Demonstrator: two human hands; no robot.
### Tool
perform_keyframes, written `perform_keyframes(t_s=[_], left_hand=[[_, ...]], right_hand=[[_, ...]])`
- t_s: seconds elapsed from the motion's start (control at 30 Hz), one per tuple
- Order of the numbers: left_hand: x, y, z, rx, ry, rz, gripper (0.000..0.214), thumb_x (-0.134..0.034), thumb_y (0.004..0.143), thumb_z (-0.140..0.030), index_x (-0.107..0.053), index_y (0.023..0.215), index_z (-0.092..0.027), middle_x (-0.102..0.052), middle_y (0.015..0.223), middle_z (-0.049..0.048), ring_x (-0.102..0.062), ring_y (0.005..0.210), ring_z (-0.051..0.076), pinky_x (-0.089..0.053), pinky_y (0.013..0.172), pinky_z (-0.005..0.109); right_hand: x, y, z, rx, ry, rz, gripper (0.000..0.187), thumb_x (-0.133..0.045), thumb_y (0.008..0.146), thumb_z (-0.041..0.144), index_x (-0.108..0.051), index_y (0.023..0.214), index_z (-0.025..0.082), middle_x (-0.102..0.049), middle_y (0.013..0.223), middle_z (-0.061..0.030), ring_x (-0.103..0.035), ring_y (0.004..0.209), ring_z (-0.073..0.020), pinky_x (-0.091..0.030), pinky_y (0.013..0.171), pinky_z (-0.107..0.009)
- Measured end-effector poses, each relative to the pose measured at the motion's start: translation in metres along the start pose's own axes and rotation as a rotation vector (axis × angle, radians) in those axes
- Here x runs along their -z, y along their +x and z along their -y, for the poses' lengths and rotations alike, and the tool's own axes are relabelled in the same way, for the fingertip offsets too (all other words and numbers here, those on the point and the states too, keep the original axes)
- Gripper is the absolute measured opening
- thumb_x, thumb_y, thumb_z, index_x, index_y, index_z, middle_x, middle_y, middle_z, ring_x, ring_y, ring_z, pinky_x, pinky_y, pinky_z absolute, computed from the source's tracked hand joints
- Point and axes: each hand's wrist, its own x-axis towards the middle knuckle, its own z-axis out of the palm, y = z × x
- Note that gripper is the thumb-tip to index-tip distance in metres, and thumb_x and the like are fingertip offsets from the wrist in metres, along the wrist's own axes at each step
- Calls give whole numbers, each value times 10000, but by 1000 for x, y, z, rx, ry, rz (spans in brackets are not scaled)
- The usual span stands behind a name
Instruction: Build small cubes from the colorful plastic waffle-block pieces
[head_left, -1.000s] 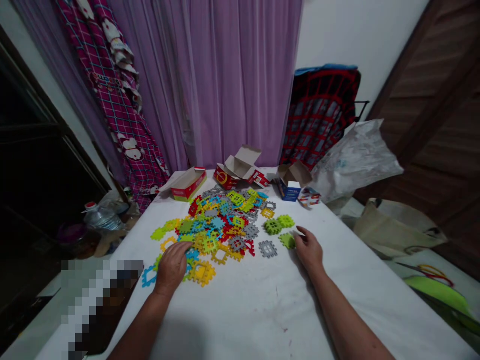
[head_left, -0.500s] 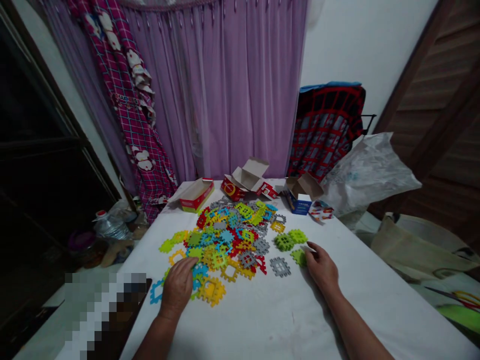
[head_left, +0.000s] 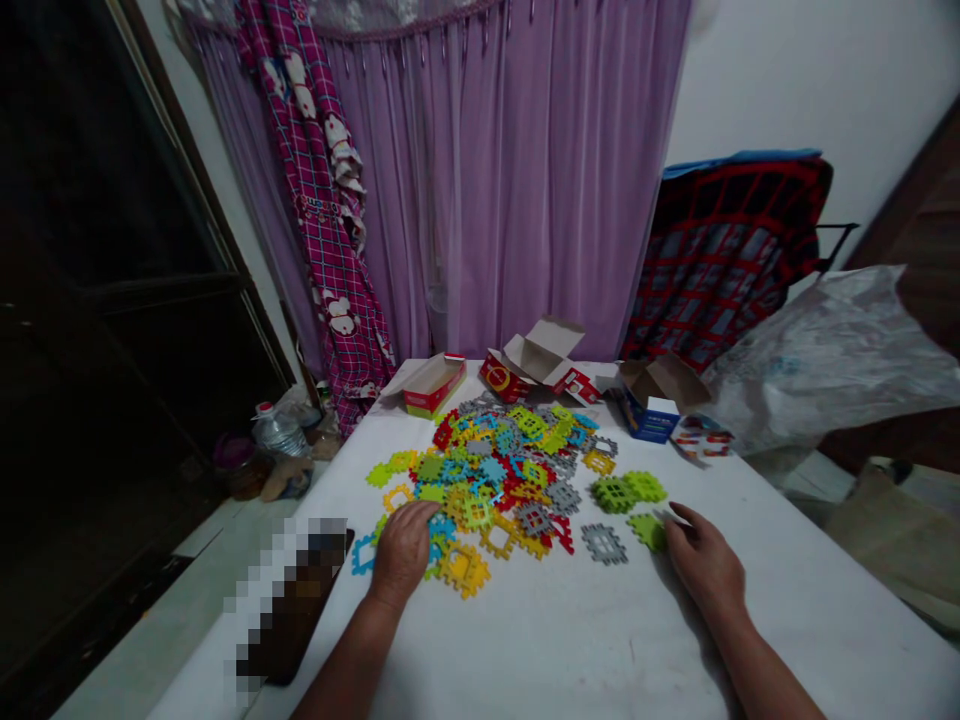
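Note:
A heap of flat, notched plastic building pieces (head_left: 491,470) in yellow, green, blue, red and grey spreads over the white table. At its near left edge my left hand (head_left: 403,556) rests over some pieces, its fingers stretched forward and holding nothing I can see. My right hand (head_left: 706,566) lies on the right side, loosely curled with a gap between the fingers. Its fingertips are at the edge of a flat green piece (head_left: 646,531). Close by are a darker green stack of pieces (head_left: 613,494), a light green piece (head_left: 645,486) and a grey window-shaped piece (head_left: 604,543).
Along the table's back edge stand a red-and-green box (head_left: 435,390), an opened red box (head_left: 504,380) and an opened blue box (head_left: 651,420). A dark phone-like slab (head_left: 300,610) lies at the left edge. Clear plastic sheeting (head_left: 832,350) bulges beyond the right edge.
The camera view has turned left, so the whole scene sits further right. Both hands keep nearly the same places relative to the pieces.

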Motion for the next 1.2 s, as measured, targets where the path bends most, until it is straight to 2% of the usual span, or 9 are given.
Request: perform_keyframes(t_s=[0.27, 0.53, 0.77, 1.0, 1.2], left_hand=[[0, 0, 1, 60, -29, 49, 410, -402, 855, -55, -700, 1085, -218, -752, 1005, 63, -690, 967, 195, -580, 878, 383], [5, -4, 5, 103, -27, -27, 391, -407, 857, -61, -698, 1071, -211, -753, 1000, 59, -695, 959, 191, -589, 866, 372], [14, -7, 4, 119, -41, -80, 368, -403, 882, -78, -692, 1070, -208, -754, 994, 55, -699, 950, 183, -592, 869, 354], [17, -11, 9, 188, -50, -58, 360, -413, 885, -114, -700, 1079, -211, -750, 1015, 56, -697, 968, 195, -586, 886, 369], [18, -9, 12, 155, 13, -125, 340, -415, 889, -109, -674, 1081, -216, -752, 1009, 43, -699, 944, 182, -579, 873, 334]], right_hand=[[0, 1, -1, -2, -7, 37, 621, -432, 700, 501, -694, 1155, 169, -733, 979, -111, -663, 907, -297, -490, 715, -393], [2, 5, -12, 15, 48, 70, 605, -474, 677, 539, -696, 1123, 195, -743, 912, -95, -670, 881, -301, -503, 722, -401], [0, 4, -3, -19, 43, 90, 659, -445, 659, 546, -694, 1145, 177, -749, 929, -100, -676, 898, -302, -503, 736, -404], [-2, 4, -1, -23, 55, 45, 633, -457, 675, 515, -708, 1140, 164, -748, 940, -105, -678, 848, -284, -509, 721, -391], [-9, 5, -3, 33, 128, 16, 598, -465, 690, 492, -718, 1112, 152, -741, 905, -101, -668, 802, -257, -514, 756, -384]])
